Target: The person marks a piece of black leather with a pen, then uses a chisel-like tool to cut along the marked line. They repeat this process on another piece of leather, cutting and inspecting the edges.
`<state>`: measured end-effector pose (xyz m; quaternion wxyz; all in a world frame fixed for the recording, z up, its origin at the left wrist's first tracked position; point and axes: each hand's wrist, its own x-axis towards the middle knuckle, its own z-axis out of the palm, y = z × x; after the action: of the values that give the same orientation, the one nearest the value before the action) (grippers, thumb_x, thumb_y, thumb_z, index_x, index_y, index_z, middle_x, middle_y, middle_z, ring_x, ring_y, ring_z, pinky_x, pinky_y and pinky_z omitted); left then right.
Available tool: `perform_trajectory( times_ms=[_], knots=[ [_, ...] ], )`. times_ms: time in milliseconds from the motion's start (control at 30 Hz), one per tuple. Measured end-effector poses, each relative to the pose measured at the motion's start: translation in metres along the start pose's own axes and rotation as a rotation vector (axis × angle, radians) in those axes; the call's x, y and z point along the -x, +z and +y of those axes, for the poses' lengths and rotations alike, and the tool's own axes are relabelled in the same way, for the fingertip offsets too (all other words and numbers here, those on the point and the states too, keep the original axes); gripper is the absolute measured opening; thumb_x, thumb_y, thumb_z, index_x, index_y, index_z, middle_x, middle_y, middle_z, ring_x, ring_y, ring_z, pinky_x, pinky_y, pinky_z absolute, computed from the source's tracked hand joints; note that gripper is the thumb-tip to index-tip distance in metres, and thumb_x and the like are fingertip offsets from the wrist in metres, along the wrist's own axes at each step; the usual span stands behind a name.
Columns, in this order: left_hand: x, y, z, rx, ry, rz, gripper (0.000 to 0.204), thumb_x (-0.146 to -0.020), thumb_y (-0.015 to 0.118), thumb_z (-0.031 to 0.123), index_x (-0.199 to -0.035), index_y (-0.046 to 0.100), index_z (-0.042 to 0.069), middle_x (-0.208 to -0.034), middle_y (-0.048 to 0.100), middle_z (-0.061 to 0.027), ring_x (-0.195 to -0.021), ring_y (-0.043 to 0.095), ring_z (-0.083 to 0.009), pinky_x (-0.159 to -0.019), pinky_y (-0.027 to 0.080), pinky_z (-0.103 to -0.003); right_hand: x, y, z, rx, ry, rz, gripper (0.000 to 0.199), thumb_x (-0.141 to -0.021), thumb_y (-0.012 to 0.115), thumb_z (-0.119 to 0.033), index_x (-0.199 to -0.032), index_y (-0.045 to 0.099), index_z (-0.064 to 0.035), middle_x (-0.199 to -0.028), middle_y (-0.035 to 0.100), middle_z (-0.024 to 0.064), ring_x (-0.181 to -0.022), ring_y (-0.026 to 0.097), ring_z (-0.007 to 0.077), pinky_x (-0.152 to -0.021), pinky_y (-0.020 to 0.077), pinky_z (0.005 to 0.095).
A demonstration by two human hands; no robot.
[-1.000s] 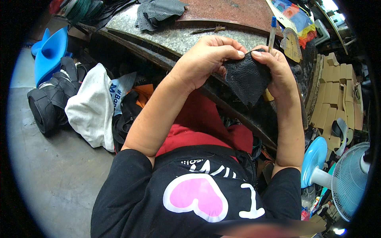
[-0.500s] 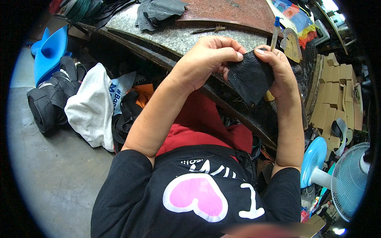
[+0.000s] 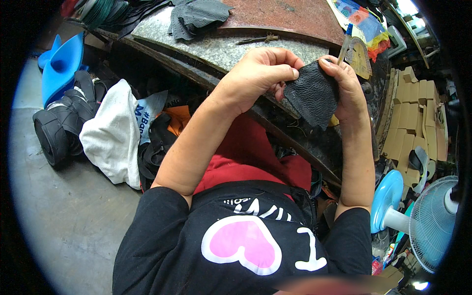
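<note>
Both hands pinch a black leather piece [image 3: 312, 96] just above the stone table [image 3: 221, 44] edge: left hand [image 3: 258, 73] fingers [image 3: 287, 73] closed on its upper-left edge, right hand [image 3: 346, 83] fingers curled around its right side.

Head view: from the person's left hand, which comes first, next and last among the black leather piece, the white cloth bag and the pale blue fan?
1. Black leather piece: pinched by the left hand.
2. White cloth bag: lower left, on the floor.
3. Pale blue fan: far lower right.
</note>
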<state>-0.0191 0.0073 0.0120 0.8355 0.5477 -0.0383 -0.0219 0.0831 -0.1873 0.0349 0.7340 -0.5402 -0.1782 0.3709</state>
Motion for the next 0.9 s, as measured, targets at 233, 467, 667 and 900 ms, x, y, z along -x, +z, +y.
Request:
perform_trajectory(
  times_ms=[233,467,667,900],
  knots=[
    [0.0011,0.0003,0.0024,0.045,-0.024,-0.021,0.025,-0.088,0.065,0.009,-0.111,0.066,0.0,-0.087,0.066,-0.0003,-0.062,0.057,-0.0036,-0.053,0.048,-0.017,-0.0015,-0.0041,0.0,0.033,0.023,-0.005,0.019,-0.091,0.066,-0.019,-0.098,0.068,-0.0014,-0.087,0.071,0.006,-0.073,0.067,0.0104,-0.067,0.0542,0.0227],
    [-0.0002,-0.0013,0.002,0.056,-0.045,-0.039,0.023,-0.088,0.066,0.01,-0.108,0.066,0.0,-0.084,0.065,-0.0003,-0.059,0.057,-0.0041,-0.051,0.048,-0.018,-0.0021,-0.0031,-0.0022,0.031,0.056,-0.005,0.017,-0.093,0.065,-0.02,-0.093,0.067,-0.0029,-0.085,0.07,0.0059,-0.069,0.067,0.0102,-0.064,0.0539,0.0225],
    [0.0,-0.0009,0.0023,0.041,-0.047,-0.037,0.021,-0.088,0.066,0.012,-0.105,0.066,0.0,-0.081,0.063,0.0007,-0.057,0.057,-0.0045,-0.05,0.048,-0.018,-0.0012,-0.0005,-0.0009,0.029,0.023,0.019,0.016,-0.093,0.065,-0.019,-0.093,0.067,-0.0034,-0.084,0.07,0.0049,-0.069,0.066,0.0097,-0.063,0.0535,0.0223],
    [0.0005,0.003,0.0005,-0.014,-0.032,-0.005,0.017,-0.089,0.063,0.014,-0.102,0.065,0.002,-0.079,0.062,0.0018,-0.058,0.056,-0.0029,-0.051,0.047,-0.017,0.0004,-0.0014,-0.004,0.054,-0.023,0.006,0.013,-0.09,0.069,-0.018,-0.094,0.069,-0.0049,-0.083,0.071,0.0028,-0.069,0.067,0.0086,-0.064,0.0533,0.0218]
  ],
)
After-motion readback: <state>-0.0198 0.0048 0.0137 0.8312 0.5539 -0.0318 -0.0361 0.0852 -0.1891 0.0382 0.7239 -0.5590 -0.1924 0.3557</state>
